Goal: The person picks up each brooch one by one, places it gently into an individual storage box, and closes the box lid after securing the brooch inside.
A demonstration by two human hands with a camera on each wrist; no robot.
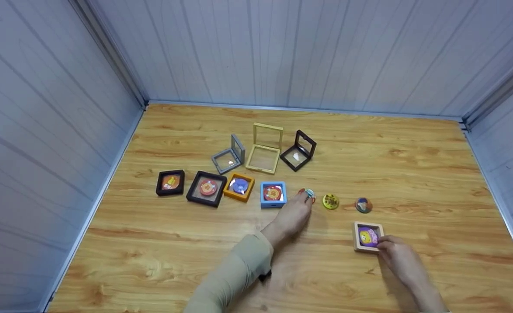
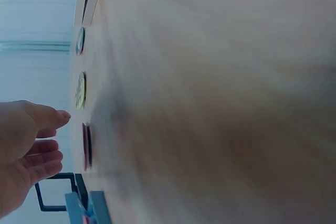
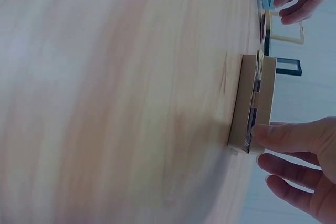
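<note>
My left hand (image 1: 292, 214) reaches over a round red badge (image 1: 312, 195), fingers bent slightly above it. In the left wrist view, its thumb and fingers are apart, and a gap shows between them and the badge (image 2: 86, 147). With thumb and fingers, my right hand (image 1: 400, 260) grips the right edge of a light wooden display frame (image 1: 357, 248). A purple badge with a yellow figure (image 1: 368, 237) shows inside that frame. In the right wrist view, the thumb lies on the frame (image 3: 239, 103) near its corner, with other fingers behind.
A yellow badge (image 1: 330, 201) and a blue-orange badge (image 1: 363, 205) lie between the hands. Left stand a blue frame (image 1: 262, 201), an orange frame (image 1: 234, 196) and black frames (image 1: 203, 201), holding badges. Behind are opened grey (image 1: 218, 165), gold (image 1: 263, 170) and dark (image 1: 292, 165) frames. Panels wall the table.
</note>
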